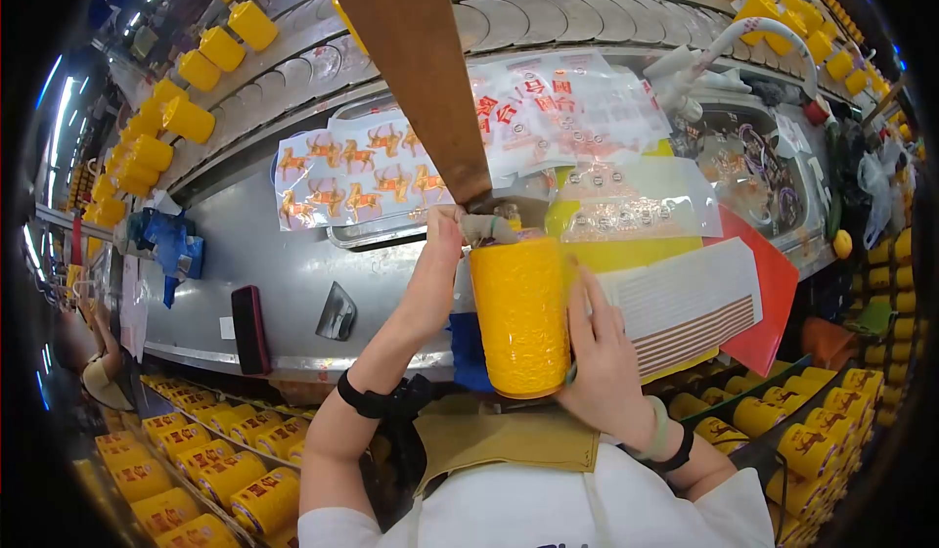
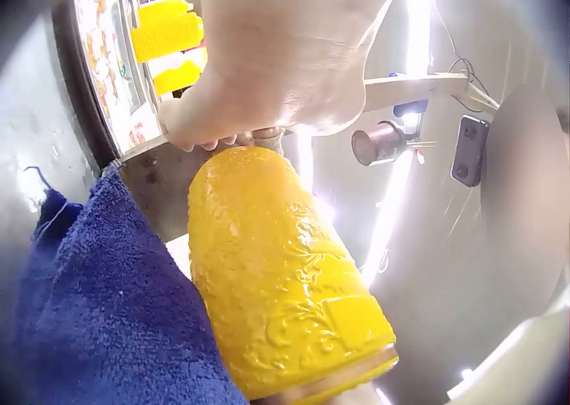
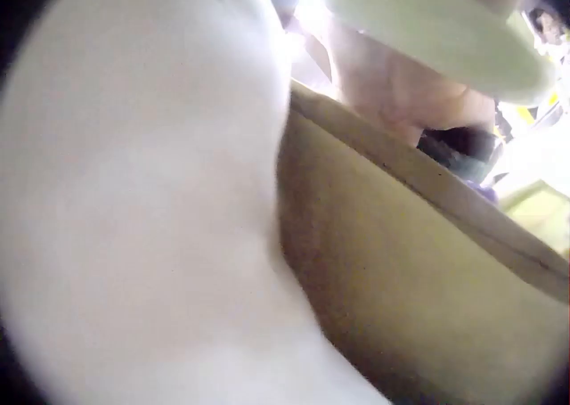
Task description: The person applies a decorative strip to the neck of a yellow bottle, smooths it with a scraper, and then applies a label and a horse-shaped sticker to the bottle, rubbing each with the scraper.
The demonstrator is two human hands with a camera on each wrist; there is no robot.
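Observation:
A glossy yellow cylinder with raised patterns stands out at the centre of the head view. My left hand grips its upper end, with pale coverings on some fingers. Along its right side lies my right hand, fingers fairly straight and slightly blurred. In the left wrist view the same yellow cylinder is below my left hand, whose fingertips are partly hidden behind its end. The right wrist view shows a tan apron and a large pale blurred surface; the right fingers are hidden there.
A brown upright post rises just beyond the cylinder. Sticker sheets and a striped sheet lie on the metal table. A phone is to the left, a blue towel beside the cylinder. Yellow cylinders fill racks below.

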